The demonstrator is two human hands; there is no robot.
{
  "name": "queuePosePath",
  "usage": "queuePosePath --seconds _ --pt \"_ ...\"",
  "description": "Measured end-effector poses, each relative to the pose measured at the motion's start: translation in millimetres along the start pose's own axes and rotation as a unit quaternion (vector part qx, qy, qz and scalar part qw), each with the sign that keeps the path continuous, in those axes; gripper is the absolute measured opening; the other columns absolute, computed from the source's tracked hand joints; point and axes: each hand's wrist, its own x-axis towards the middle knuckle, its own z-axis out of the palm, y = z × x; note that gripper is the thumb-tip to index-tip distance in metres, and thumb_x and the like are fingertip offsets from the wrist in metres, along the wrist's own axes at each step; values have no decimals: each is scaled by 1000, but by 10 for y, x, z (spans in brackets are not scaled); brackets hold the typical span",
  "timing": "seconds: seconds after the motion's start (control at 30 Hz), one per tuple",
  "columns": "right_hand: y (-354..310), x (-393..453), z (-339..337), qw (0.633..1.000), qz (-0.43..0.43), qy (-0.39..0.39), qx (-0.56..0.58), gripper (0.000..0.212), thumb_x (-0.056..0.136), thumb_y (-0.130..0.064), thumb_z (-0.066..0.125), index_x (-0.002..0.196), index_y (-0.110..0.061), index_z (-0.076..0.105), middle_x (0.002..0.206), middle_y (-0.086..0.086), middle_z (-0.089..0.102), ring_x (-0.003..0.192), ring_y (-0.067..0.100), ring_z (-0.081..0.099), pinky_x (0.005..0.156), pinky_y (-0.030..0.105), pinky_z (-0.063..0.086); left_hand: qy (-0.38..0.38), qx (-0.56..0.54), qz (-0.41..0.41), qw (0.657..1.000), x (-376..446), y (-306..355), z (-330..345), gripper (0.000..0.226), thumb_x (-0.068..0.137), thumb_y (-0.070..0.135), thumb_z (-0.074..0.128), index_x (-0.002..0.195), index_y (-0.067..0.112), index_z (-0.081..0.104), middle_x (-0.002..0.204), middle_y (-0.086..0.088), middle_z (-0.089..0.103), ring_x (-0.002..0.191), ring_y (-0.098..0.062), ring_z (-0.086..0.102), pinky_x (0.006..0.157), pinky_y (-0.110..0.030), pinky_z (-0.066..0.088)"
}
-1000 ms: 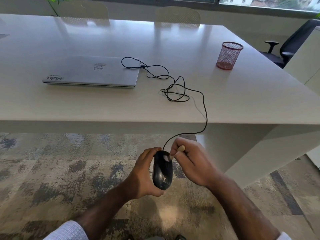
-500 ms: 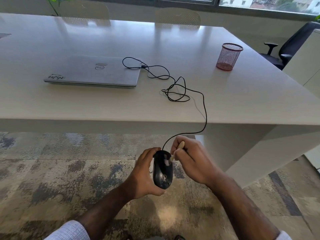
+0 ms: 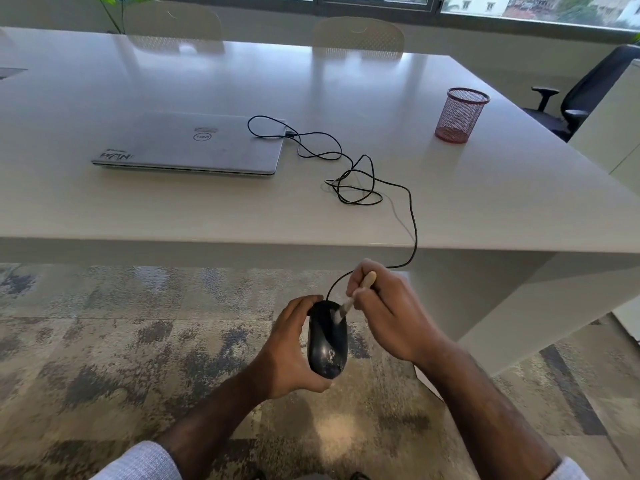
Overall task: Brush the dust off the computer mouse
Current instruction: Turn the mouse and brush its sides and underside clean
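Risks while brushing mouse off the table edge

Mouse (image 3: 327,341) is being held in mid-air below the table (image 3: 346,98) edge, over the carpet (image 3: 104,341), not resting on anything. Left hand (image 3: 289,351) is cupping it from the side, fingers curled round the body. Right hand (image 3: 391,317) is pinching a small brush (image 3: 356,294), fingers clamped on the handle, bristles touching the front end of the mouse near the buttons.

What could go wrong, judging from this:
- Drop: the grip is one-sided; a firm brush stroke pushing away from the left palm is likely to be rolling the mouse out of it.
- Cable (image 3: 412,216) snag: it is running up over the table edge to a loose tangle, then on to the laptop (image 3: 194,143). Pulling the mouse lower or closer could be tightening the tangle and tugging the plug or dragging the laptop.
- Incomplete clean: pale smudges are showing at the rear of the shell; brush is working only the front, so the rear may be getting skipped.
- Dust is probably falling on the carpet or lap.

Cup (image 3: 460,114) is sitting well apart, not a factor.
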Motion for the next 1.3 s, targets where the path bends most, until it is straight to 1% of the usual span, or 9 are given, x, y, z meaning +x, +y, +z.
queuePosePath --seconds 0.1,0.23,0.37,0.53,0.73,0.9,0.97,1.17,1.3 --pt "4 34 -8 1000 9 20 2 13 94 -15 46 85 -20 54 72 -16 63 58 4 54 54 12 36 1 2 6 1000 17 8 9 120 45 34 95 144 42 28 143 19 32 135 -11 38 110 -41 41" --pt "-34 40 45 999 20 -26 -30 13 92 -19 45 82 -23 53 73 -6 64 66 9 58 57 25 43 6 1 13 1000 39 27 14 118 45 34 94 143 44 29 142 19 33 134 -11 38 108 -42 43" --pt "-75 32 22 999 16 -35 -28 16 85 -27 40 75 -23 51 64 -17 59 57 5 52 54 15 35 0 6 13 1000 26 3 6 120 44 36 94 144 43 28 143 18 32 135 -12 38 109 -43 42" --pt "-74 27 -16 1000 4 21 -15 16 93 -11 45 84 -19 54 68 -21 61 55 1 54 53 9 34 8 7 13 1000 24 26 0 119 44 37 95 142 48 27 143 22 32 136 -10 36 109 -43 42" --pt "-88 -11 58 999 22 -23 -36 14 89 -23 42 77 -25 50 66 -13 56 61 8 51 57 21 37 8 10 14 1000 14 35 4 119 45 38 95 144 41 29 142 19 34 135 -11 38 108 -42 42" --pt "-95 10 15 999 17 9 -27 14 89 -16 44 78 -19 52 64 -19 57 54 5 51 53 13 35 3 3 11 1000 -21 36 20 119 45 34 96 144 38 30 142 19 34 136 -11 38 110 -41 41" --pt "-80 27 24 999 21 26 -31 13 92 -15 46 83 -20 54 62 -15 57 53 4 50 52 13 34 3 2 10 1000 -19 43 19 119 46 34 95 144 37 29 142 18 34 136 -11 37 110 -42 41" --pt "-102 15 70 998 27 -32 -44 14 87 -21 42 76 -23 50 66 -7 58 61 10 52 57 29 42 4 2 -1 1000 -4 34 14 119 44 33 95 145 33 32 142 14 35 135 -14 38 109 -44 42" --pt "-91 28 35 999 30 -2 -23 13 88 -19 43 79 -22 52 66 -12 60 57 7 52 53 21 39 8 -1 -3 1000 -17 9 22 120 44 33 95 145 36 30 144 16 33 136 -14 38 108 -45 42"
